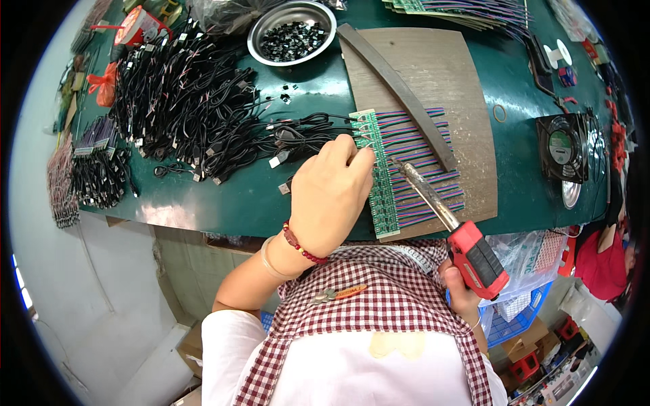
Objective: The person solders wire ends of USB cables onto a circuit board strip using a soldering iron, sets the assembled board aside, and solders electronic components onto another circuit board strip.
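With the left hand (330,196) pinching a wire at the long green circuit strip (376,177) on the brown board and the right hand (462,292) gripping the red-handled soldering iron (447,223), many black cables (189,101) on the green surface (203,196) apparently await joining.

One view only, head-mounted, looking steeply down over the person's chest onto the green desk (203,196); it sits close above the work; fisheye bends the desk's edges toward the dark round rim; forearms enter from below.
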A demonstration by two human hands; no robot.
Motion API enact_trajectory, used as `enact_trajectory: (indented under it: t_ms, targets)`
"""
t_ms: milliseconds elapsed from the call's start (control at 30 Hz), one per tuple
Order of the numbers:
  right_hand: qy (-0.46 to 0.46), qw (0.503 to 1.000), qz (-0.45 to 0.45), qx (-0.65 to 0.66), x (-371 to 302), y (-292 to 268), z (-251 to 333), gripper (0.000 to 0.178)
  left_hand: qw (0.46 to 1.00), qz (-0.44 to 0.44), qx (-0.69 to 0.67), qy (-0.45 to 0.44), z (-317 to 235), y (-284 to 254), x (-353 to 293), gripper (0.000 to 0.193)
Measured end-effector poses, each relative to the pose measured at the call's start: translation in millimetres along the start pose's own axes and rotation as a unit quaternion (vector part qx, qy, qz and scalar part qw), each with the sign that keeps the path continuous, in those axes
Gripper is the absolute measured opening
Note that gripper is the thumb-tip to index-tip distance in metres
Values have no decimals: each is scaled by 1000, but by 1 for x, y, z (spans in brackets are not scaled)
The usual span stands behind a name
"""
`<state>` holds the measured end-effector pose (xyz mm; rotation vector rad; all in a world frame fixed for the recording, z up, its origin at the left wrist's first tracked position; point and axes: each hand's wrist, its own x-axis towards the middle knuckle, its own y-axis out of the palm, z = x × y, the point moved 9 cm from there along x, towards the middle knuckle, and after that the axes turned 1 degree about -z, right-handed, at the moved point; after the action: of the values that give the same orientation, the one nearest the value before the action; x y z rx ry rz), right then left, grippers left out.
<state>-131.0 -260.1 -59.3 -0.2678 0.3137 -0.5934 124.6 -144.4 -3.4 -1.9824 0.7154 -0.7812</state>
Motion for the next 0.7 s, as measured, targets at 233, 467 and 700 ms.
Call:
enact_trajectory:
  t_ms: [233,467,700]
  targets:
    - [-26,987,-64,146,21,-1,30,40,991,-123,-33,-43,32,-54,-14,23]
    - [-58,980,-83,173,33,-5,43,37,972,-75,209,-84,127,-73,-26,18]
    - [-61,974,-89,197,35,-8,45,35,965,-114,-145,-184,130,-81,-24,8]
